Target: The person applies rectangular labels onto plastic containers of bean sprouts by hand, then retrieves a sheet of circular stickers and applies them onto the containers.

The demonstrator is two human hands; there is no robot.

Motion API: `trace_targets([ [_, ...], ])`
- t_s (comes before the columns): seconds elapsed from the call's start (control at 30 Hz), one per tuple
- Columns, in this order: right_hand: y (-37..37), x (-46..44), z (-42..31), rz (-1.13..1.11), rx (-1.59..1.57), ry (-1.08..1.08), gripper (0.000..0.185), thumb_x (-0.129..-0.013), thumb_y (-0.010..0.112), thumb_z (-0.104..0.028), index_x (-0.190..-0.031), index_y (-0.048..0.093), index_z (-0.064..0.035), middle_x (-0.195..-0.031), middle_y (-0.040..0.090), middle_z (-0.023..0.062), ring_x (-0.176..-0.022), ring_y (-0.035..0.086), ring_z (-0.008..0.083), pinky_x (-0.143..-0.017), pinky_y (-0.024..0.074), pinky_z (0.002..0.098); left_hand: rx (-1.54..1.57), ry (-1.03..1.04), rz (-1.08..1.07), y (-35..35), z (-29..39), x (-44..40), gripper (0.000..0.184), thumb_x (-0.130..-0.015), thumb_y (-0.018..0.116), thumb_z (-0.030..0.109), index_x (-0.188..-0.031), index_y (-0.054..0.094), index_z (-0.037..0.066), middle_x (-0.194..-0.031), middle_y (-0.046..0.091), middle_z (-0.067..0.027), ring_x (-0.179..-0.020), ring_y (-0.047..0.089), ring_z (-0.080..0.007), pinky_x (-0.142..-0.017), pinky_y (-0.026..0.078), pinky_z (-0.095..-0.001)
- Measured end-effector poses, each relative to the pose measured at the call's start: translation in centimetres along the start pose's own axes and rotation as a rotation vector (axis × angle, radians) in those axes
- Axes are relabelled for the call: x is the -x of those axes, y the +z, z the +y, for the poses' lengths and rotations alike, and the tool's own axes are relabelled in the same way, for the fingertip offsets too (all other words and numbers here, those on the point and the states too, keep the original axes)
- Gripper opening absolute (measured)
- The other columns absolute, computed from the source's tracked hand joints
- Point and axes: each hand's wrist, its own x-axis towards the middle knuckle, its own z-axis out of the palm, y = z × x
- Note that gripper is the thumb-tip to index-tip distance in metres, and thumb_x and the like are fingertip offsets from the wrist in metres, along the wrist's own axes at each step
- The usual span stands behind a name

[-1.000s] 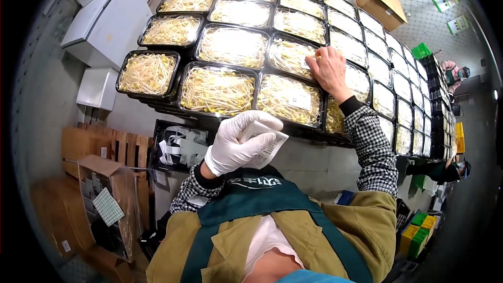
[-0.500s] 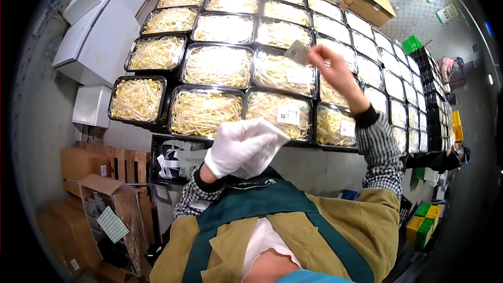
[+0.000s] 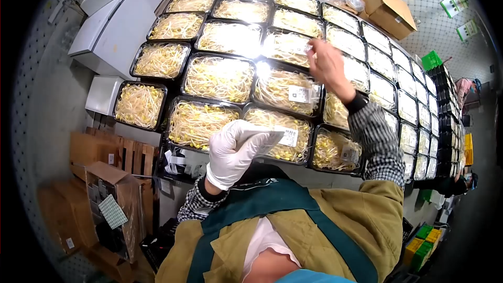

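Note:
Rows of black trays of bean sprouts under clear film lie before me. My left hand [image 3: 236, 152], in a white glove, is closed in a pinch on label paper, in front of a labelled tray [image 3: 293, 144]. Bare and reaching forward, my right hand [image 3: 330, 68] is at a tray in the third row [image 3: 285, 47], its fingertips by a label [image 3: 304, 50]. Just nearer to me, another tray [image 3: 277, 88] bears a white label [image 3: 299, 94]. The nearest right tray [image 3: 336, 149] also has a label.
An open cardboard box [image 3: 387, 9] stands beyond the trays, beside clear plastic wrap. White cabinets [image 3: 112, 26] are at the left, with cartons [image 3: 112, 178] and a wooden pallet below. Co-workers [image 3: 465, 91] are at the far right, near yellow and green crates [image 3: 422, 246].
My right hand lifted a label from near the trays and has moved it to a tray in the third row. The label paper in my left hand has tilted flatter.

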Motion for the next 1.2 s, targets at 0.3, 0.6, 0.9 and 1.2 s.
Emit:
trace_targets([
  [0.3,-4.4,0.1,-1.5,-0.218,-0.673,-0.252,0.014,-0.092,0.057,-0.017,-0.093,0.063,-0.0044,-0.081,0.065,0.0043,-0.074,0.059,0.0112,-0.067,0.0470,0.0254,-0.031,-0.198,-0.158,0.6,-1.3,-1.3,0.013,-0.084,0.067,0.007,-0.095,0.069,0.000,-0.074,0.068,-0.0027,-0.062,0.060,-0.0070,-0.056,0.048,-0.0216],
  [0.6,5.6,-11.9,12.1,0.030,0.353,-0.137,0.036,-0.086,0.053,-0.044,-0.083,0.063,-0.0101,-0.086,0.063,0.0102,-0.088,0.059,0.0274,-0.076,0.0400,0.0453,0.272,-0.213,-0.172,-0.8,2.4,0.0,0.032,-0.081,0.063,-0.009,-0.112,0.058,-0.007,-0.097,0.067,-0.0132,-0.092,0.066,-0.0212,-0.082,0.051,-0.0279],
  [0.9,-0.8,-7.0,2.1,-0.387,-0.313,-0.105,0.025,-0.093,0.051,-0.020,-0.109,0.060,-0.0032,-0.098,0.064,0.0124,-0.089,0.062,0.0210,-0.071,0.0517,0.0342,-0.177,0.026,0.056,1.5,0.0,-1.9,0.007,-0.085,0.067,0.007,-0.086,0.064,0.000,-0.075,0.061,-0.0059,-0.072,0.060,-0.0124,-0.064,0.046,-0.0247],
  [1.2,-2.1,-5.8,2.1,-0.400,-0.917,-0.136,0.022,-0.096,0.051,-0.024,-0.096,0.067,-0.0093,-0.089,0.068,0.0060,-0.079,0.063,0.0130,-0.068,0.0508,0.0297,0.026,-0.365,-0.172,1.6,-1.5,-2.7,0.015,-0.083,0.066,0.004,-0.097,0.070,0.003,-0.082,0.068,-0.0045,-0.068,0.060,-0.0057,-0.058,0.047,-0.0214],
])
